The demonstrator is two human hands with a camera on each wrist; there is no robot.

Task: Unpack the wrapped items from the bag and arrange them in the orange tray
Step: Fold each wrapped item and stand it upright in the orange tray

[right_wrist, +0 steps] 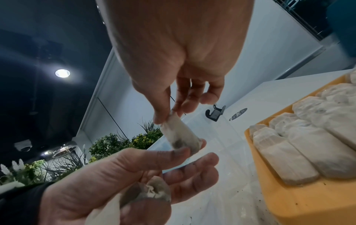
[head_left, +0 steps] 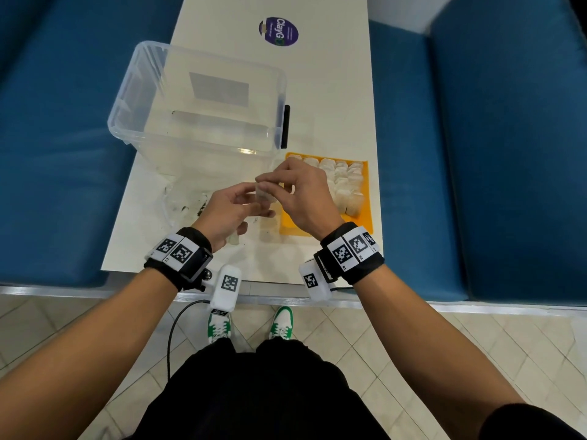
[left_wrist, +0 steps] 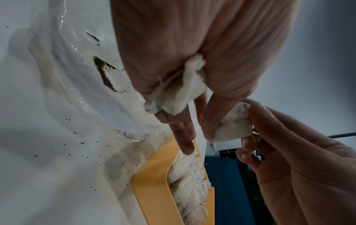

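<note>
L hand (left_wrist: 202,53) palms crumpled packet (left_wrist: 179,91), seen only by wrist cams; both grips pinch 2nd packet (head_left: 263,194) w/ R hand (head_left: 301,198).

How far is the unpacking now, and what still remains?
Mostly done: the orange tray holds rows of white packets. In hand: both the left hand and the right hand pinch one packet; the left also grips a second packet. Left: placing these two. The plastic bag lies flat.

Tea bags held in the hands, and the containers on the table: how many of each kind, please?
Held tea bags: 2
Orange tray: 1
Clear storage box: 1
Clear plastic bag: 1
Total: 5
</note>
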